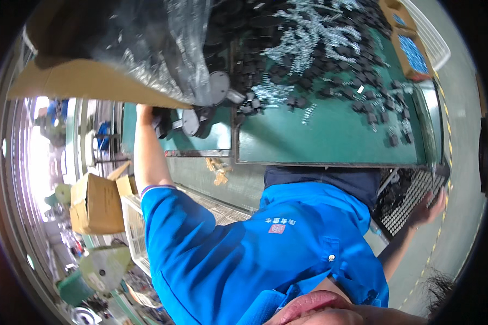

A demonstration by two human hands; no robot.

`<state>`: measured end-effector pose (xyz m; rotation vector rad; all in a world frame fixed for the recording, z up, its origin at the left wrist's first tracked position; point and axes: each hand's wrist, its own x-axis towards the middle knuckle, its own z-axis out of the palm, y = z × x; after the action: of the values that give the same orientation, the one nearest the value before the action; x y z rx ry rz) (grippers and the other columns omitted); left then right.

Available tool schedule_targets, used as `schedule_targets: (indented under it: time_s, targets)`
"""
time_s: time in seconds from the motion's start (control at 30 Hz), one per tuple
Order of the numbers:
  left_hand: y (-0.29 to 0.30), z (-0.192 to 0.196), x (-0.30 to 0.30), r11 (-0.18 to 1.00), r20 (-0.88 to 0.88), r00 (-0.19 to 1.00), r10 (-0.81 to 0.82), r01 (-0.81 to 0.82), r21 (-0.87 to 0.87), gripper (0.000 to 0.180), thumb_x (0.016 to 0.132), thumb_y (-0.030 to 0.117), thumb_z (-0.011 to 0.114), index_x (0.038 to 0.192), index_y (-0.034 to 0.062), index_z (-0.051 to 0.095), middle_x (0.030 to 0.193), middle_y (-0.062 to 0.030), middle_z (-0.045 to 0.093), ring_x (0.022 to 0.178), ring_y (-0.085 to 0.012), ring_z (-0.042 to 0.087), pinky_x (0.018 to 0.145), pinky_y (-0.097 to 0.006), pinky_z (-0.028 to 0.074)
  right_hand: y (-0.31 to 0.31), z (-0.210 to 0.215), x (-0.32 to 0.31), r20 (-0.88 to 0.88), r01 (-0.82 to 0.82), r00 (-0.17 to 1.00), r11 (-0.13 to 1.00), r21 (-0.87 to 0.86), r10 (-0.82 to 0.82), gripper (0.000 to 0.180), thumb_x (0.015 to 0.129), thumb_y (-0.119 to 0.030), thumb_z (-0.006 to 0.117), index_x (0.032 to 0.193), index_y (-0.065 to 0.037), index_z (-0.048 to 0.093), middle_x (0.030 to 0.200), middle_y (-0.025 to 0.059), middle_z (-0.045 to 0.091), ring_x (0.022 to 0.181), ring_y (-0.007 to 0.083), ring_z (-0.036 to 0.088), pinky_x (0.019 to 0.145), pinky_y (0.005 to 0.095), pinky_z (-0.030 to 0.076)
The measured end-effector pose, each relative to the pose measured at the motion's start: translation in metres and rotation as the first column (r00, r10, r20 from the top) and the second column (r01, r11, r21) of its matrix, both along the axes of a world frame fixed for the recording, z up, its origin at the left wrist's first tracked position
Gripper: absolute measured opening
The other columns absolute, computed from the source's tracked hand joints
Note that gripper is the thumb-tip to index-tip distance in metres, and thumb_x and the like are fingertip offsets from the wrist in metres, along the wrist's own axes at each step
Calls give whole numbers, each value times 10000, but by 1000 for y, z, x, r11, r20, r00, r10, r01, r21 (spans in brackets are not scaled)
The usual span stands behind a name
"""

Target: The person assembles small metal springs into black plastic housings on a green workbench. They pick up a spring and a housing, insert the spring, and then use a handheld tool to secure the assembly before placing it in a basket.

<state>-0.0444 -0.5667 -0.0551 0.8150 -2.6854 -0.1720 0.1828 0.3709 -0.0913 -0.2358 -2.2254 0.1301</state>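
My left arm reaches forward to the left part of the green bench. Only the base of my left hand (145,114) shows, because a cardboard flap (87,81) covers its fingers. Close to it on the bench lie dark parts with round grey discs (190,123). Down at my right side, my right hand (425,210) is by the rim of a dark mesh-walled crate (409,197). Its fingers look stretched and somewhat apart, with nothing visible in them. Black parts (391,195) lie inside that crate.
Small black blocks (371,116) and heaped metal springs (303,49) spread over the green bench (320,143). A cardboard tray of blue pieces (412,54) stands at the far right. Clear plastic film (187,49) hangs over the carton. Another carton (95,206) stands left, near a white crate (135,233).
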Motion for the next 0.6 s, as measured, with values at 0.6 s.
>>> schedule_targets:
  time_s: [0.6]
  targets:
    - [32,37,69,519,-688,224,690,508,687,246,957,236,613,837,23,641,811,-25,643,714,-163,614,675,-316,496,-428,143,-155,138,-972,-208,-189,-141,968,372,708,-8,708,1074,-42,655,1054,143,656,842,299,676,689,383,549]
